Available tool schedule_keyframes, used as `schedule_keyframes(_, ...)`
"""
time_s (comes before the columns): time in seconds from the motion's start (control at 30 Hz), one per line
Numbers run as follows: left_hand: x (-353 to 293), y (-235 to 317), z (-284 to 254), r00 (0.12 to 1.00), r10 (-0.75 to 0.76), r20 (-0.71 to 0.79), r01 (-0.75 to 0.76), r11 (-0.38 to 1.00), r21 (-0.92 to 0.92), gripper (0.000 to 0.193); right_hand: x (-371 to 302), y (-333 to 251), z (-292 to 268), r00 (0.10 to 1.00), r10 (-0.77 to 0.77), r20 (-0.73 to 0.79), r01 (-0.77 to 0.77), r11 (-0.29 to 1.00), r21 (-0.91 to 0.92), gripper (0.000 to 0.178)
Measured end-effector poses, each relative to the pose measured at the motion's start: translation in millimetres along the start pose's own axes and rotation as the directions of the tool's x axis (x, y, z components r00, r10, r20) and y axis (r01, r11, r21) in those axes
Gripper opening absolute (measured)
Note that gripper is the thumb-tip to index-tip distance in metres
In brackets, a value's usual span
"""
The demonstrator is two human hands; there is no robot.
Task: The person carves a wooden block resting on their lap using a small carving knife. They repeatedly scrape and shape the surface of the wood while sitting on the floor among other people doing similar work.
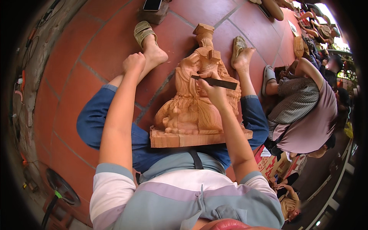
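A carved wooden statue of a robed figure lies on its back between my legs, its square base towards me and its head pointing away. My right hand is closed round a dark flat bar, held across the statue's middle. The bar's exact kind does not show. Some of the right fingers lie against the carving. My left hand is curled into a fist and rests at my left lower leg, apart from the statue; nothing shows in it.
Red floor tiles surround me. Ahead, a phone lies on a block. A seated person is close on my right, with several other people beyond. At lower left stands a round black fan-like object; cables run along the left wall.
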State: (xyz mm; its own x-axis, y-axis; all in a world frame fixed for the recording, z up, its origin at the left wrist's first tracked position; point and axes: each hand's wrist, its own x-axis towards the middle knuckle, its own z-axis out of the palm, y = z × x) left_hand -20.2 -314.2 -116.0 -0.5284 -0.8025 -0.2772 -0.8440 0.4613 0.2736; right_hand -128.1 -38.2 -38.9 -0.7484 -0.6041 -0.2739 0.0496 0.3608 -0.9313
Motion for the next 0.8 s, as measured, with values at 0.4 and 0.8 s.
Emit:
schedule_keyframes(0.4,1,-5,9,0.999,-0.021,-0.037,0.02,1.0,-0.022,0.051,21,2,28,0.827,-0.519,0.217,0.561,0.735,-0.38,0.015)
schedule_keyframes(0.8,3,-5,8,0.999,-0.013,-0.029,0.012,0.999,-0.041,0.048,26,-16,50,0.937,-0.316,0.149,0.349,0.835,-0.426,0.015)
